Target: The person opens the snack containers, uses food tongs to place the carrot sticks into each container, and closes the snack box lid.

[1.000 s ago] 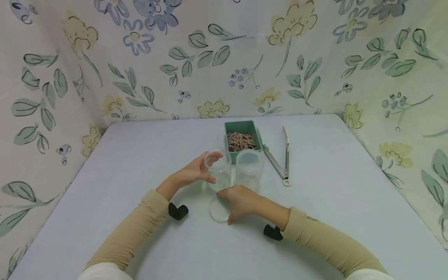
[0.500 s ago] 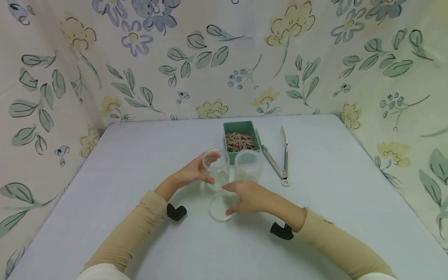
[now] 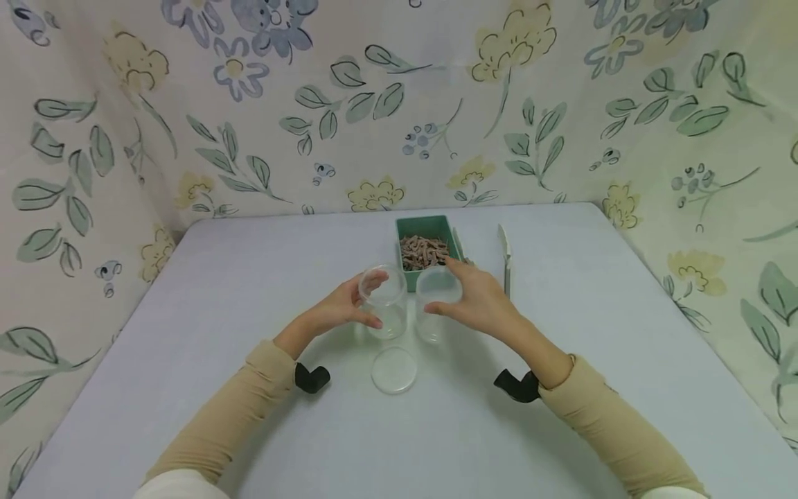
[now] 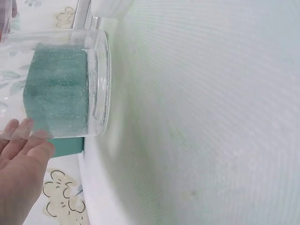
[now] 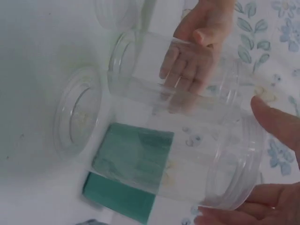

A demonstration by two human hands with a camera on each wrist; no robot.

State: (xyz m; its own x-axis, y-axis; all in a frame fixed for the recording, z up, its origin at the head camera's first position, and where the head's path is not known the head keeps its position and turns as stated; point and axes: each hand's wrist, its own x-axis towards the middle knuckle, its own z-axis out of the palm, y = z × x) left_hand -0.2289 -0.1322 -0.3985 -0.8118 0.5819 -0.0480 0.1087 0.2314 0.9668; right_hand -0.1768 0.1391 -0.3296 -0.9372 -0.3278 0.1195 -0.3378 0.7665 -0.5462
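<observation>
Two clear jars stand side by side mid-table. My left hand [image 3: 339,305] grips the left clear jar [image 3: 386,319], its thumb in front and its fingers behind. In the left wrist view, fingers [image 4: 37,147] touch that jar's wall [image 4: 70,93]. The upper part of the right clear jar [image 3: 430,326], whose top looks milky, sits between the spread thumb and fingers of my right hand [image 3: 480,298]. The right wrist view is blurred there, with the thumb [image 5: 274,117] at the rim's upper side. A round clear lid [image 3: 394,371] lies flat in front of the jars.
Behind the jars is a green tray [image 3: 408,229] of brown, twisted strips [image 3: 422,251]. Metal tongs [image 3: 506,267] lie spread to its right, partly hidden by my right hand. A floral cloth [image 3: 349,152] hangs behind the white table [image 3: 268,263].
My right hand has left the round lid on the table and moved up to the top of the right jar. My left hand stays on the left jar.
</observation>
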